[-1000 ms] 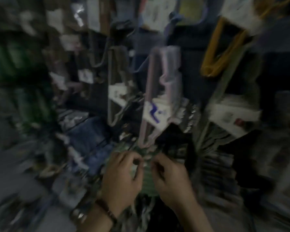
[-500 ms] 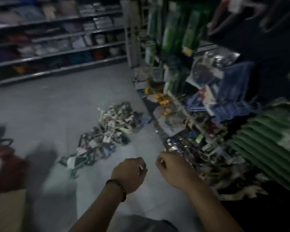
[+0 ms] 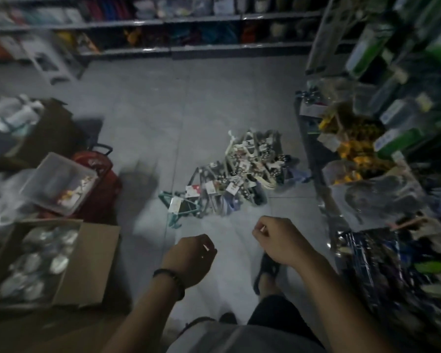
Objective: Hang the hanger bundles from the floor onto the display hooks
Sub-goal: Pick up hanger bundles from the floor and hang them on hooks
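One pile of hanger bundles (image 3: 239, 174) on the floor (image 3: 189, 103), left hand (image 3: 191, 258) and right hand (image 3: 280, 240) curled, cannot tell if holding anything

A person's bare forearms reach forward and down from the bottom of the view, the left forearm (image 3: 140, 312) angled up from the lower left, the right forearm (image 3: 329, 284) from the lower right. The left hand (image 3: 190, 258) hangs back-up, fingers loosely curled under, with a dark beaded band (image 3: 172, 277) round the wrist. The right hand (image 3: 278, 240), slightly farther forward, is likewise loosely curled and empty. The hands are near each other, not touching. Below the right wrist, a sandalled foot (image 3: 265, 276) shows.
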